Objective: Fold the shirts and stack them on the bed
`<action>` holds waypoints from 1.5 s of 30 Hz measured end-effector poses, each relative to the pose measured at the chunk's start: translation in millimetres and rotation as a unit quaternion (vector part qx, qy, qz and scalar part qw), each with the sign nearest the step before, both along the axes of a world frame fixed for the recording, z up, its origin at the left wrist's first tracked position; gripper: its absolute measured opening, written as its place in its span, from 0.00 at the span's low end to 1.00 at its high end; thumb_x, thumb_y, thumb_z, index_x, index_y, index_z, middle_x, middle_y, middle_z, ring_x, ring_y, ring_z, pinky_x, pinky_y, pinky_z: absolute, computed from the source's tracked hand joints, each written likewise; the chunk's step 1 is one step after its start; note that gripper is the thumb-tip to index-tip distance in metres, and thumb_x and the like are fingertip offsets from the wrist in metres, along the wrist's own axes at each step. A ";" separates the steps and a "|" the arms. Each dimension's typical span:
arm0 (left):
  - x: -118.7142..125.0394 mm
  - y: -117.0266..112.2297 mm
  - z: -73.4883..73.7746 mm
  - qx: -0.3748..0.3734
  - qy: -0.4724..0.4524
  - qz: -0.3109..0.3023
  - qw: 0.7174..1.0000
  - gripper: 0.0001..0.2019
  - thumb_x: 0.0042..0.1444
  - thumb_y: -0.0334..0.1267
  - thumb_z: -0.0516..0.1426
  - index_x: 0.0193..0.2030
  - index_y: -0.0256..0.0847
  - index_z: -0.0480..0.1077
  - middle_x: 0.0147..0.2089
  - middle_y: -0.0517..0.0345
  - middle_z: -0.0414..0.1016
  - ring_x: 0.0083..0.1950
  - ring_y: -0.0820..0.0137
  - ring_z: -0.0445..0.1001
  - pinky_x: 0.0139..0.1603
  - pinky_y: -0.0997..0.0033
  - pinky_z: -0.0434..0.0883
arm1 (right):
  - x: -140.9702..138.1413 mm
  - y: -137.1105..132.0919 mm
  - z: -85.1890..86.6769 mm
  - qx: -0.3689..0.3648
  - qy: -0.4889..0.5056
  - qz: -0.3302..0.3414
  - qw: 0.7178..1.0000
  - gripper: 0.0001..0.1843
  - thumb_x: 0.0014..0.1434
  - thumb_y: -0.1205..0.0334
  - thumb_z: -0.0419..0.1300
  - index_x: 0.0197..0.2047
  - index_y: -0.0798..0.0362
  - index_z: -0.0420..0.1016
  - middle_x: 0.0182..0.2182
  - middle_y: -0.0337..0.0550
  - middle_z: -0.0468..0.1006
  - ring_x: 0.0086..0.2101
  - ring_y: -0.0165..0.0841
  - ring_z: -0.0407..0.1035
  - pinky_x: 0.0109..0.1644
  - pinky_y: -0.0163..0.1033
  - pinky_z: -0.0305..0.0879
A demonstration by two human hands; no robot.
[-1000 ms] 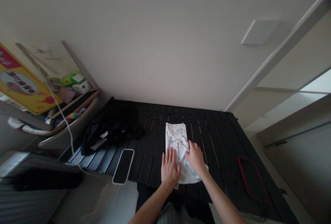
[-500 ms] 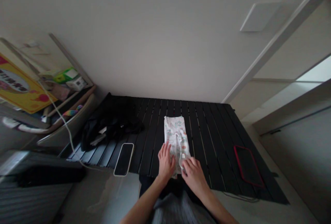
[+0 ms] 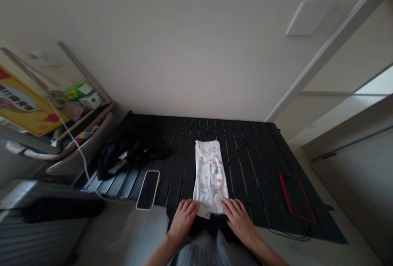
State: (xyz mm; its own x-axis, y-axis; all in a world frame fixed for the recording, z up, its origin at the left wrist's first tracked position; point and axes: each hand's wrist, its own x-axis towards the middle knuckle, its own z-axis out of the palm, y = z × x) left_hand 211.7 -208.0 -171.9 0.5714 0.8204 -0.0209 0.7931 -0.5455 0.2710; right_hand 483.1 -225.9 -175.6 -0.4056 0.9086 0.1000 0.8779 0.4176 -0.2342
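A pair of small white pants (image 3: 210,176) with a green and orange print lies flat, its waist toward the wall and its two legs toward me. Each leg end is at the near table edge. My left hand (image 3: 184,219) is at the lower left corner, its fingers bent and close together on the hem. At the lower right corner, my right hand (image 3: 238,219) holds the other leg end in the same way. Both thumbs are mostly hidden.
The pants lie on a black slatted table (image 3: 254,167) against a wall. A white-edged phone (image 3: 148,190) is on the left, beside black cloth (image 3: 132,147). A red-framed phone-like device (image 3: 297,197) lies on the right. A cart (image 3: 80,114) with packages stands at far left, its white cable (image 3: 78,145) hanging down.
My hands have drawn apart and moved toward me, from the middle of the pants legs to the lower corners. The legs now lie flatter and spread wider.
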 end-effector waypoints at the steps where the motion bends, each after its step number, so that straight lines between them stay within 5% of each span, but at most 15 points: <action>1: -0.3 -1.3 1.7 -0.001 -0.010 0.001 1.000 0.20 0.61 0.30 0.52 0.60 0.48 0.64 0.55 0.57 0.73 0.58 0.63 0.66 0.63 0.58 0.57 | -2.3 -5.0 -3.4 0.004 0.005 0.003 1.000 0.30 0.52 0.75 0.53 0.57 0.44 0.68 0.51 0.43 0.76 0.50 0.40 0.68 0.58 0.51 0.59; 4: -0.9 -4.5 19.8 -0.028 -0.059 0.006 0.998 0.12 0.60 0.30 0.54 0.48 0.48 0.71 0.46 0.58 0.76 0.53 0.63 0.67 0.61 0.57 0.59 | -7.0 -16.6 3.0 -0.033 0.040 0.020 0.998 0.19 0.55 0.74 0.52 0.43 0.44 0.75 0.40 0.42 0.79 0.47 0.40 0.70 0.57 0.51 0.60; 8: 2.1 6.4 64.1 -0.145 -0.157 0.028 0.976 0.14 0.53 0.25 0.54 0.41 0.46 0.73 0.41 0.59 0.74 0.47 0.68 0.70 0.53 0.67 0.65 | -1.2 -8.8 40.3 -0.146 0.158 -0.023 0.976 0.15 0.53 0.72 0.51 0.39 0.47 0.73 0.46 0.44 0.77 0.53 0.39 0.66 0.59 0.47 0.59; 11: 8.3 40.3 93.3 -0.208 -0.241 0.052 0.947 0.15 0.52 0.25 0.52 0.42 0.44 0.73 0.43 0.58 0.73 0.44 0.71 0.71 0.46 0.74 0.68 | 9.0 23.5 67.4 -0.170 0.240 -0.076 0.953 0.13 0.56 0.67 0.49 0.42 0.48 0.70 0.43 0.46 0.76 0.46 0.36 0.70 0.51 0.40 0.64; 14: 19.2 96.1 106.5 -0.154 -0.287 0.095 0.941 0.11 0.55 0.30 0.53 0.42 0.41 0.74 0.41 0.57 0.73 0.43 0.71 0.72 0.45 0.73 0.69 | 14.8 76.1 84.7 -0.100 0.255 -0.097 0.957 0.10 0.58 0.62 0.50 0.41 0.49 0.70 0.39 0.45 0.76 0.43 0.37 0.71 0.49 0.40 0.65; 17: 34.3 154.9 104.4 -0.093 -0.286 0.158 0.941 0.10 0.56 0.33 0.53 0.42 0.40 0.74 0.40 0.57 0.73 0.40 0.71 0.72 0.43 0.71 0.70 | 13.1 132.7 93.2 -0.029 0.243 -0.124 0.962 0.14 0.61 0.62 0.49 0.46 0.50 0.71 0.39 0.46 0.77 0.42 0.38 0.71 0.49 0.41 0.65; 21: 53.2 192.6 83.8 -0.057 -0.249 0.229 0.939 0.23 0.59 0.34 0.52 0.62 0.39 0.60 0.59 0.47 0.66 0.55 0.65 0.69 0.53 0.64 0.67 | 2.3 174.4 82.1 0.027 0.210 -0.194 0.958 0.27 0.61 0.61 0.50 0.63 0.55 0.58 0.59 0.58 0.65 0.57 0.44 0.61 0.57 0.50 0.59; 25: 64.9 171.2 50.7 -0.097 -0.115 0.320 0.935 0.28 0.56 0.38 0.55 0.64 0.39 0.56 0.60 0.41 0.64 0.57 0.54 0.66 0.52 0.55 0.67 | -18.0 158.8 41.8 -0.031 0.085 -0.343 0.935 0.30 0.62 0.57 0.50 0.67 0.50 0.55 0.65 0.63 0.53 0.60 0.53 0.55 0.57 0.59 0.55; 30: 78.3 136.3 26.6 -0.094 -0.120 0.300 0.942 0.30 0.54 0.28 0.52 0.65 0.44 0.57 0.58 0.47 0.65 0.57 0.60 0.67 0.57 0.61 0.64 | -38.7 126.9 8.9 -0.066 0.054 -0.313 0.946 0.26 0.63 0.58 0.48 0.65 0.43 0.60 0.66 0.56 0.55 0.63 0.53 0.49 0.58 0.64 0.50; 34: 82.8 133.7 26.6 -0.120 -0.187 0.289 0.931 0.37 0.50 0.20 0.49 0.68 0.41 0.52 0.57 0.47 0.65 0.53 0.69 0.71 0.58 0.71 0.64 | -35.4 134.8 17.4 -0.083 0.079 -0.240 0.964 0.29 0.58 0.71 0.50 0.62 0.44 0.66 0.53 0.51 0.70 0.50 0.40 0.68 0.52 0.42 0.62; 37: 78.7 139.4 30.8 -0.176 -0.204 0.301 0.915 0.37 0.47 0.20 0.50 0.67 0.40 0.55 0.50 0.51 0.71 0.48 0.69 0.73 0.54 0.71 0.67 | -30.9 142.3 30.1 -0.096 0.081 -0.220 0.967 0.29 0.53 0.76 0.52 0.55 0.46 0.73 0.42 0.45 0.75 0.41 0.33 0.72 0.45 0.33 0.62; 41: 69.6 144.7 41.0 -0.212 -0.208 0.278 0.914 0.36 0.44 0.22 0.52 0.64 0.43 0.60 0.43 0.59 0.76 0.42 0.70 0.74 0.47 0.71 0.70 | -36.1 132.1 49.9 -0.085 0.067 -0.222 0.969 0.22 0.56 0.73 0.51 0.49 0.47 0.77 0.43 0.47 0.75 0.40 0.36 0.71 0.47 0.39 0.61; 45: 67.0 130.8 48.9 -0.158 -0.170 0.314 0.921 0.38 0.45 0.24 0.53 0.67 0.39 0.56 0.57 0.45 0.69 0.52 0.62 0.71 0.53 0.65 0.67 | -48.2 109.8 60.5 -0.039 0.043 -0.263 0.963 0.24 0.58 0.67 0.53 0.58 0.48 0.70 0.55 0.58 0.69 0.51 0.48 0.66 0.55 0.54 0.55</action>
State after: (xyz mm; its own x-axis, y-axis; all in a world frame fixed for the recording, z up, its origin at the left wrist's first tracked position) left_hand 278.7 -77.2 -123.0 0.0041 0.9749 -0.2227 0.7647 0.1404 0.6289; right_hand 435.0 -116.1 -115.1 0.1204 0.9921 0.0349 0.9392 -0.1025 -0.3278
